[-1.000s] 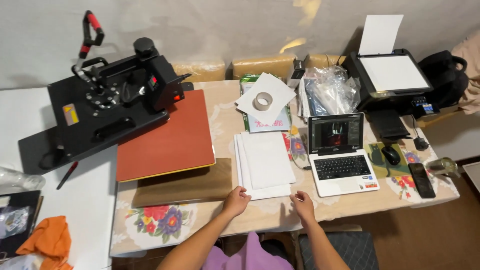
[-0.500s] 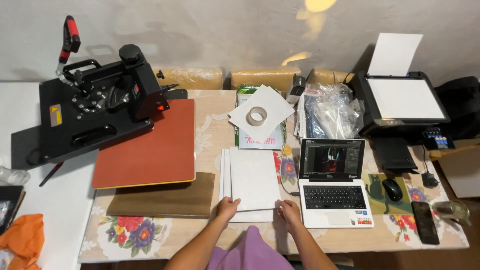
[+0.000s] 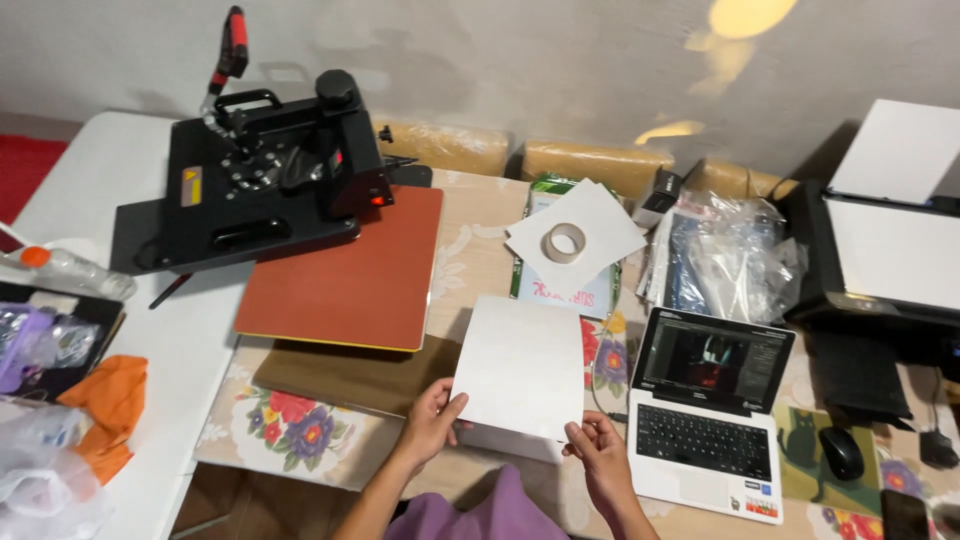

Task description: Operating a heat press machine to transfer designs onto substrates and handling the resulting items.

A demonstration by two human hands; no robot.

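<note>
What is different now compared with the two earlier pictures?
Both hands took a white sheet off the paper stack and lifted it: left hand and right hand grip its bottom corners. Before, they rested on the stack. Heat press, laptop and tape roll stayed put.

Dark laptop screen (image 3: 715,358) at right, green-white packet (image 3: 560,290) under tape roll

Quick count — one heat press (image 3: 270,180), one laptop (image 3: 710,405), one printer (image 3: 890,250), one tape roll (image 3: 565,241), one mouse (image 3: 841,452), two hands — left hand (image 3: 432,420), right hand (image 3: 598,458).
</note>
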